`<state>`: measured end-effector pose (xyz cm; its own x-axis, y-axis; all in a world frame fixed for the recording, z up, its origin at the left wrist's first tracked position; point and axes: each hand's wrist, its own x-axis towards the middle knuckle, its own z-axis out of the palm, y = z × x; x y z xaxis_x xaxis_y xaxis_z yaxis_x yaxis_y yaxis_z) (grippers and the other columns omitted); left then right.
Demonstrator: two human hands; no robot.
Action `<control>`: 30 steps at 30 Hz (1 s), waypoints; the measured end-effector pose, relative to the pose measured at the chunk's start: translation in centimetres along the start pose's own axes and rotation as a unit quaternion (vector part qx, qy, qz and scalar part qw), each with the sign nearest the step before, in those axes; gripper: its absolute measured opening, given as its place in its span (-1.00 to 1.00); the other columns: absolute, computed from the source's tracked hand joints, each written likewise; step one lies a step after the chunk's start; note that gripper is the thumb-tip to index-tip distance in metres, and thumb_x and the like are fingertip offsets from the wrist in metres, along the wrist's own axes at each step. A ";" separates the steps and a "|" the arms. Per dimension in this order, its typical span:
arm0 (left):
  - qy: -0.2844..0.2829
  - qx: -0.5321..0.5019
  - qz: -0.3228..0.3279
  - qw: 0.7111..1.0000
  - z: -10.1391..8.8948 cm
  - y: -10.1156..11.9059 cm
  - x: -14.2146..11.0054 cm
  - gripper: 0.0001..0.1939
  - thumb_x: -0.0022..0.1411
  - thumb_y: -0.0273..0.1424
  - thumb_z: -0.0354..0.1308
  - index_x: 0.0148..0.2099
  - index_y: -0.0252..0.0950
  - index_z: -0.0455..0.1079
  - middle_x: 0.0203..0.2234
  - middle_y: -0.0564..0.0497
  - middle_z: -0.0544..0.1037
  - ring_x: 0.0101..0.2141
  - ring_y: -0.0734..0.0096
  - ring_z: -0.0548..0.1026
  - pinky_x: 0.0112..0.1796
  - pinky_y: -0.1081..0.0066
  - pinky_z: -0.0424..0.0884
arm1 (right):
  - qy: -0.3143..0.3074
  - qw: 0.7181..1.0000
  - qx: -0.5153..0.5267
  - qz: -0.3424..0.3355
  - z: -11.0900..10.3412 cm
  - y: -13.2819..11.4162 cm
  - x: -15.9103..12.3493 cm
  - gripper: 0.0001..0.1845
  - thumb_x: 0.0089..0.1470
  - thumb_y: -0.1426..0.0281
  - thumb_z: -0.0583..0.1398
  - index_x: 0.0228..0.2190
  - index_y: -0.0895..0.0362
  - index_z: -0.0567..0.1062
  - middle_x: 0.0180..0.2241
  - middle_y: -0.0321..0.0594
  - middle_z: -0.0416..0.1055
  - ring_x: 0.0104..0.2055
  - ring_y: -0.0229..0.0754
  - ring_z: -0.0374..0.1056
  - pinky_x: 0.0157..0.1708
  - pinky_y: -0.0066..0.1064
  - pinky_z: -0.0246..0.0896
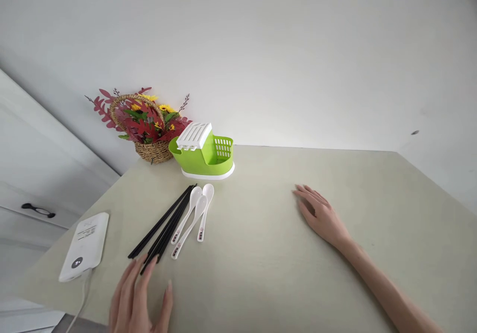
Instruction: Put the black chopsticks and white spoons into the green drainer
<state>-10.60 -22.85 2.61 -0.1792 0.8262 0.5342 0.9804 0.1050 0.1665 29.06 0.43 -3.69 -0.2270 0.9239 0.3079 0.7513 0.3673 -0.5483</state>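
Note:
Several black chopsticks (166, 228) lie in a loose bundle on the left part of the table. My left hand (136, 298) is at their near ends, fingers apart; whether a fingertip touches them I cannot tell. Beside the chopsticks lie three white spoons (196, 216), bowls pointing away from me. Behind them stands a green and white utensil caddy (199, 156) with a slotted white top and a latticed green basket. My right hand (316, 208) rests on the bare table to the right, open, with nothing in it.
A wicker basket (152, 151) of red leaves and yellow flowers stands behind the caddy's left end. At the left table edge lies a white power bank (85, 246) with a cable (82, 293) running off the edge. White drawers (33, 184) are left; a wall borders the back.

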 end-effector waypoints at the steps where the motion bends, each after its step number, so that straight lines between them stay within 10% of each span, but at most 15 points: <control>1: 0.004 0.008 -0.012 1.000 0.1 0.1 0.9 -0.39 0.46 -0.17 -0.01 0.46 -0.18 0.05 0.32 -0.25 0.31 0.35 -0.14 0.24 0.28 -0.14 0.25 | -0.001 1.000 0.001 0.001 0.0 0.0 0.0 -0.54 0.39 0.19 0.02 0.21 -0.03 0.44 0.35 -0.21 0.30 0.45 0.02 0.09 0.42 0.08 0.03; 15: -0.164 0.056 -0.152 0.973 1.3 -1.5 10.7 -0.23 0.41 -0.05 -0.14 0.50 -0.38 -0.03 0.20 -0.27 0.51 0.18 -0.17 0.45 0.10 -0.04 0.42 | 0.000 1.000 -0.001 -0.003 0.1 0.2 0.0 -0.54 0.39 0.20 0.01 0.19 0.00 0.45 0.35 -0.19 0.31 0.45 -0.01 0.10 0.42 0.05 0.02; 30: -0.317 0.138 -0.161 0.925 1.9 -1.9 15.0 -0.30 0.31 -0.17 0.07 0.42 -0.31 0.13 0.21 -0.25 0.50 0.12 -0.10 0.51 -0.01 0.10 0.43 | -0.002 1.000 0.010 -0.005 0.0 0.2 0.0 -0.54 0.39 0.18 0.01 0.20 -0.02 0.45 0.35 -0.20 0.30 0.45 0.01 0.08 0.42 0.06 0.02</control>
<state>-14.96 -9.64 8.73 -0.4670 0.8770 -0.1131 0.8839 0.4664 -0.0333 29.22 0.50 -3.86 -0.2372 0.9208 0.3096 0.7370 0.3782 -0.5602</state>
